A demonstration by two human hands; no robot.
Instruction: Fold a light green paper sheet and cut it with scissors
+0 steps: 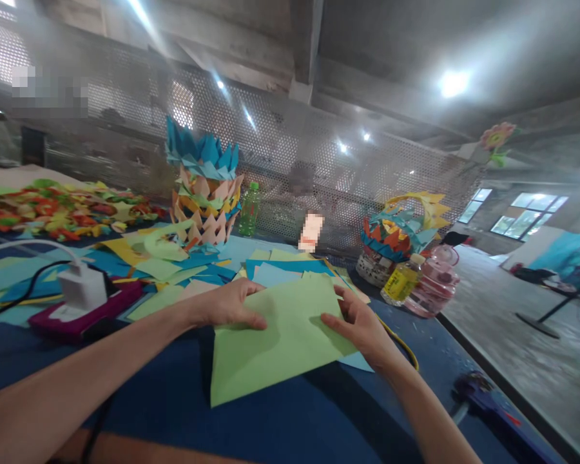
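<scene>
Grey concrete room with ceiling lights and a perforated screen (265, 148) behind a dark blue counter (164, 399). At the centre of the frame, just above the counter's near part, a light green sheet (280, 348) of paper is held between two bare hands. Its long axis runs left to right, rising slightly toward the right; one corner points down toward the lower left.

The left hand (227, 306) has its grip nearly closed at the upper left edge, thumb flat on the paper. The right hand (357, 322) pinches the right side, thumb on top, fingers at and behind the edge; how firmly either presses cannot be told.

Uneven pressure from the thumbs could crease or skew the sheet, and its unsupported lower left corner could droop or bend. Loose paper pieces (159, 267) beyond it might catch its far edge.

Left of the hands, a white charger (82, 287) sits in a magenta power strip (125, 299). Beyond, at upper left of centre, stands a tall pointed-paper vase shape (205, 193) beside a green bottle (248, 216); a heap of colourful scraps (62, 209) lies at far left. Right of centre are a paper basket (381, 248), a yellow-labelled bottle (401, 283) and a pink jug (432, 283). At lower right lies a dark blue tool (502, 415), possibly a glue gun.
</scene>
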